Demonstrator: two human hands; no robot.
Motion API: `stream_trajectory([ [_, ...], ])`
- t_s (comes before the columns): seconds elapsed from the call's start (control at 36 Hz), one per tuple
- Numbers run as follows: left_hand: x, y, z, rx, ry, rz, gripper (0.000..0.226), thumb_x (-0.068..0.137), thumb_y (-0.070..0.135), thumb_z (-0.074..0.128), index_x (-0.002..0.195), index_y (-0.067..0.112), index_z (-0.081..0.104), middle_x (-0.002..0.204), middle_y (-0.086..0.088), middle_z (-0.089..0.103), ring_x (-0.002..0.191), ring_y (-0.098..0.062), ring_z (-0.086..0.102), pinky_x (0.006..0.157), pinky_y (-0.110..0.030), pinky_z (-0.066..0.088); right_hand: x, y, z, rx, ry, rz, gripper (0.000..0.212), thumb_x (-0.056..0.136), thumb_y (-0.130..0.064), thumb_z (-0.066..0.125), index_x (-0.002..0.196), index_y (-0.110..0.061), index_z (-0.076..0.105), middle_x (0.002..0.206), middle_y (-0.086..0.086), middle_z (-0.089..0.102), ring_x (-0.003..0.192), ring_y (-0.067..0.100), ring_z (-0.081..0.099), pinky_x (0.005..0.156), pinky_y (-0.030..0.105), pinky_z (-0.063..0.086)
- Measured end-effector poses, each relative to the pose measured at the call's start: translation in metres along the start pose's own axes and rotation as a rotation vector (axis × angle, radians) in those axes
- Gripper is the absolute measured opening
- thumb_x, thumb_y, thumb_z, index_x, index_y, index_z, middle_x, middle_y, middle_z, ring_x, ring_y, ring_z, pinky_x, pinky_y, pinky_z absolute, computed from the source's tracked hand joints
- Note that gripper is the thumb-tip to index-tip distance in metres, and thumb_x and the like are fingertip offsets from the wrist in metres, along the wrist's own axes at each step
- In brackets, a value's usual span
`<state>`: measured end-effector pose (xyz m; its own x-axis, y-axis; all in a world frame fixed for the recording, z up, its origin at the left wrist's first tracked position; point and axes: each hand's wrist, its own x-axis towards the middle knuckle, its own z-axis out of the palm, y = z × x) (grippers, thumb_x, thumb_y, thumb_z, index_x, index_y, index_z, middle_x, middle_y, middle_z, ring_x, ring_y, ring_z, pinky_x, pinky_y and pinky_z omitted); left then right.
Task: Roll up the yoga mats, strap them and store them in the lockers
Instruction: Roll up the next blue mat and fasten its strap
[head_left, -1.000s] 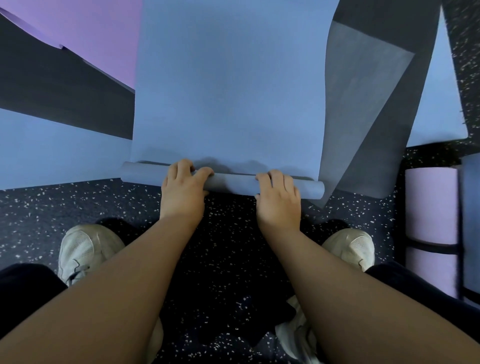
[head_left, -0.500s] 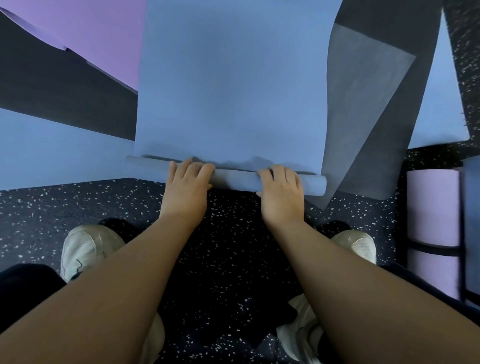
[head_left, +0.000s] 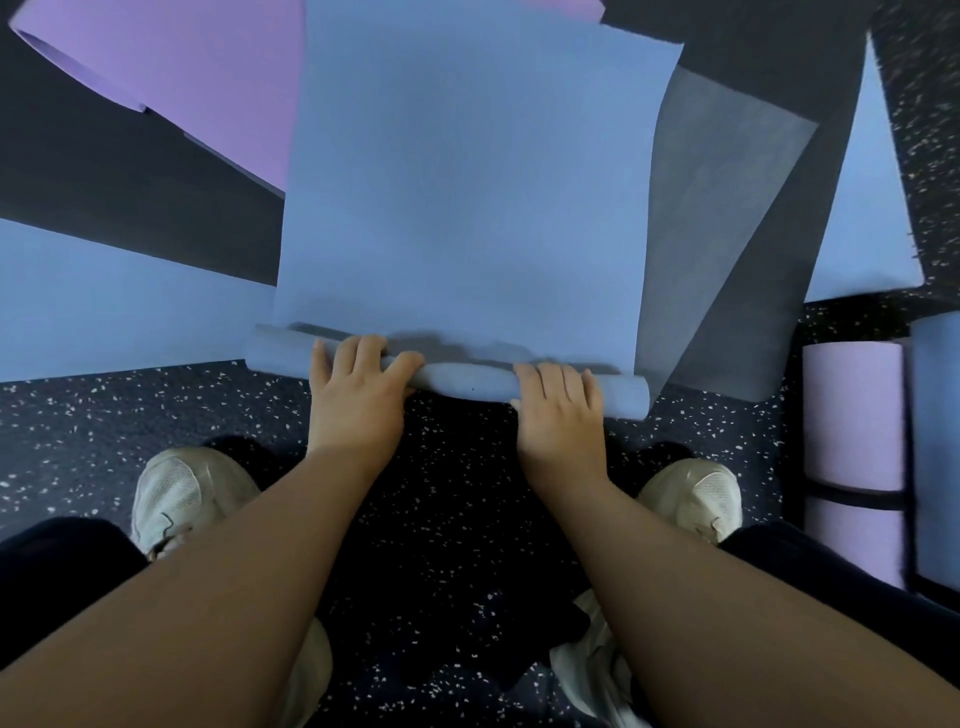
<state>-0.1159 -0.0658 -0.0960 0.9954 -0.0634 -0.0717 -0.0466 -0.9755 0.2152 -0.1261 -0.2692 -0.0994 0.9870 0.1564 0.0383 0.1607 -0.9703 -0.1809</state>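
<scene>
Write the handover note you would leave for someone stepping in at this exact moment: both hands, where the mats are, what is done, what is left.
Left hand and right hand: fingers curled over the started roll of the blue mat, near edge.
Most of that mat lies flat ahead, over other unrolled mats.
Done: rolled purple mat with a dark strap, on the floor at right, a rolled blue one beside it.
Left: finish rolling, strap it, roll the rest, store all. No lockers in view.

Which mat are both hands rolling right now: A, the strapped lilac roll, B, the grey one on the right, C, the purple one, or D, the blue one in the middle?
D: the left hand and right hand both curl over the rolled end of the blue mat.
</scene>
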Motion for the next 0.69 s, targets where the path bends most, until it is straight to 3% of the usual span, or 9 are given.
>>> stream_trajectory([
  [0.11,-0.024,0.0,0.0,0.005,-0.019,0.019,0.033,0.07,0.015,0.082,0.1,0.021,0.069,0.102,-0.014,0.057,0.101,-0.032,0.047,0.093,-0.065,0.039,-0.025,0.0,-0.004,-0.041,-0.034,-0.003,0.04,0.082,-0.031,0.038,0.103,-0.01,0.065,0.092,0.005,0.064,0.087,0.027,0.061,0.092,0.045,0.041],
  [0.22,-0.038,0.0,-0.004,0.04,-0.096,0.067,0.034,0.065,0.021,0.087,0.094,0.022,0.07,0.092,-0.008,0.057,0.084,-0.035,0.056,0.082,-0.059,0.046,-0.042,-0.002,-0.013,-0.05,-0.078,-0.009,0.03,0.082,-0.03,0.04,0.097,-0.011,0.058,0.082,0.003,0.062,0.077,0.025,0.063,0.082,0.044,0.054],
  [0.28,-0.044,0.0,-0.007,0.055,-0.125,0.109,0.035,0.063,0.02,0.088,0.092,0.022,0.07,0.086,-0.006,0.058,0.077,-0.036,0.057,0.075,-0.056,0.049,-0.05,-0.001,-0.015,-0.054,-0.094,-0.008,0.019,0.082,-0.026,0.058,0.094,-0.011,0.057,0.079,0.003,0.062,0.074,0.025,0.063,0.08,0.045,0.055],
  [0.33,-0.05,0.0,-0.009,0.07,-0.158,0.129,0.037,0.061,0.022,0.089,0.091,0.022,0.068,0.084,-0.005,0.06,0.074,-0.036,0.06,0.071,-0.056,0.051,-0.058,-0.002,-0.017,-0.039,-0.127,0.014,0.028,0.073,-0.018,0.08,0.092,-0.01,0.06,0.077,0.004,0.063,0.072,0.026,0.063,0.079,0.047,0.055],
  [0.5,-0.061,0.001,-0.014,0.067,-0.238,0.131,0.062,0.051,0.029,0.092,0.089,0.027,0.043,0.075,0.0,0.063,0.064,-0.032,0.062,0.062,-0.049,0.051,-0.066,-0.005,-0.019,-0.031,-0.21,0.057,0.034,0.066,-0.014,0.086,0.091,-0.011,0.062,0.077,0.003,0.065,0.071,0.027,0.064,0.08,0.05,0.054],
  [0.56,-0.06,0.0,-0.014,0.061,-0.257,0.119,0.057,0.053,0.028,0.091,0.086,0.025,0.044,0.074,-0.001,0.063,0.065,-0.032,0.063,0.064,-0.05,0.051,-0.064,-0.007,-0.017,-0.042,-0.19,0.068,0.034,0.063,-0.012,0.087,0.084,-0.013,0.06,0.075,0.003,0.062,0.069,0.026,0.063,0.078,0.051,0.055],
  [0.64,-0.054,-0.002,-0.014,-0.018,-0.275,0.075,0.033,0.067,0.024,0.085,0.085,0.019,0.058,0.081,-0.005,0.066,0.077,-0.034,0.064,0.074,-0.052,0.048,-0.059,-0.01,-0.015,-0.049,-0.154,0.116,0.028,0.066,-0.011,0.084,0.078,-0.012,0.06,0.08,0.007,0.059,0.074,0.03,0.06,0.077,0.053,0.055],
  [0.69,-0.052,-0.003,-0.012,-0.035,-0.235,0.096,0.031,0.065,0.022,0.086,0.082,0.016,0.061,0.079,-0.004,0.066,0.077,-0.032,0.064,0.071,-0.05,0.049,-0.056,-0.011,-0.013,-0.062,-0.116,0.162,0.025,0.066,-0.013,0.084,0.075,-0.012,0.061,0.082,0.01,0.056,0.075,0.031,0.056,0.072,0.05,0.055],
])
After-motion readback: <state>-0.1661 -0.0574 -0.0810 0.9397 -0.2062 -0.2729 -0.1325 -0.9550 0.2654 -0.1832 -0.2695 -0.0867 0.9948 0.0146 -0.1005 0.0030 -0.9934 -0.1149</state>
